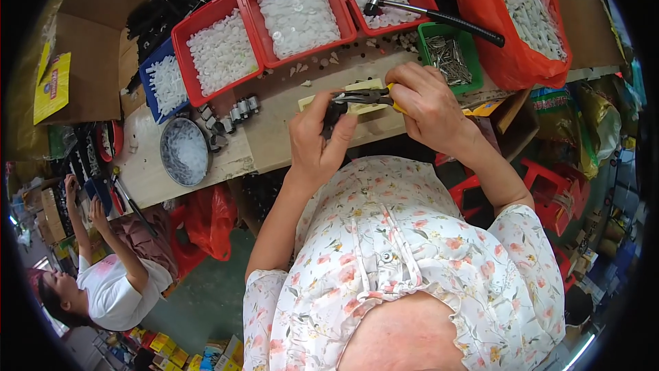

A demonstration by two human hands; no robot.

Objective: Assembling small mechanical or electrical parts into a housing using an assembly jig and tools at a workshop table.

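Note:
Pliers (367, 96) with dark jaws and yellow handles are gripped in my right hand (431, 105), fingers closed round the handles. Their jaws point left, to a small black part (334, 113) that my left hand (317, 136) pinches between thumb and fingers. A tiny white bit shows at the jaw tips, but its kind is too small to tell. Both hands are over the near edge of the wooden worktable (271, 139). Just behind the pliers lies a pale yellow block (371, 85), partly hidden by my hands.
Red bins (264, 60) of white plastic pieces line the back. A hammer (449, 19) lies across the right bin and a green tray (471, 87) of metal pins. A red bag (473, 48) stands right; a metal bowl (169, 173) sits left. Another person (130, 285) works at far left.

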